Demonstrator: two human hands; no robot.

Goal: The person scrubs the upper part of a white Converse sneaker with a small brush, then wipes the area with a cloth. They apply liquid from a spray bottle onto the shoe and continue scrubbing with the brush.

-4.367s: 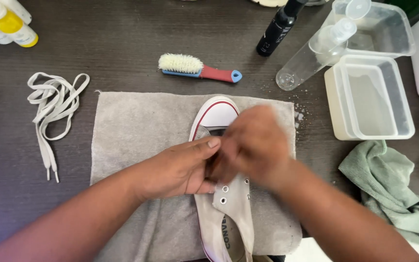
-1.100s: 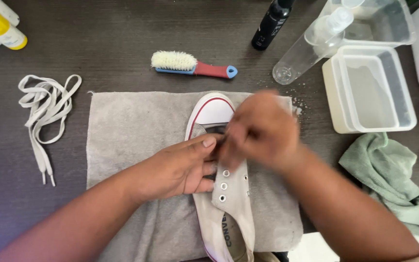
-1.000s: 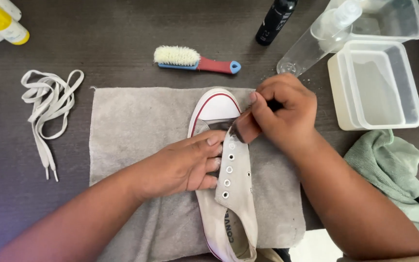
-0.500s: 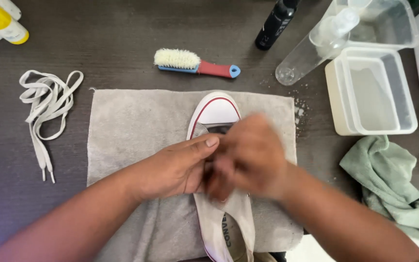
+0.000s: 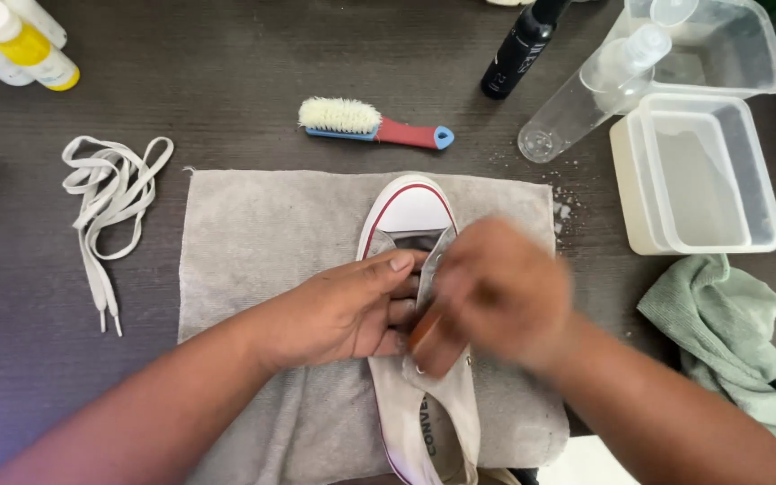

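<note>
Shoe (image 5: 406, 208), white with a red-lined toe cap, lies toe-up at frame centre on a grey towel (image 5: 262, 242) spread on the dark worktop (image 5: 226, 54).

Left hand (image 5: 343, 310), centre-left: fingers together, pressed flat on the shoe's side, steadying it.

Right hand (image 5: 500, 292), centre-right, blurred: it seems closed round a brown object over the eyelet row, but the grip cannot be told through the blur.

Risks, as judgement:
- The shoe could twist under the left hand if the rubbing is hard; only flat pressure holds it.
- The towel may creep on the smooth worktop.
- A wide right elbow could knock the water tub (image 5: 702, 175), right of frame, or the clear spray bottle (image 5: 586, 94) lying beside it.

Packages:
- Upper left corner: yellow-and-white bottle (image 5: 20, 45).
- Top centre-right: black bottle (image 5: 518, 49), leaning, small label unreadable.
- Upper right: second clear tub (image 5: 729, 45).

Also present: brush (image 5: 370, 126), white bristles and red handle, above the towel; laces (image 5: 110, 202), left; green cloth (image 5: 738, 341), lower right.
</note>
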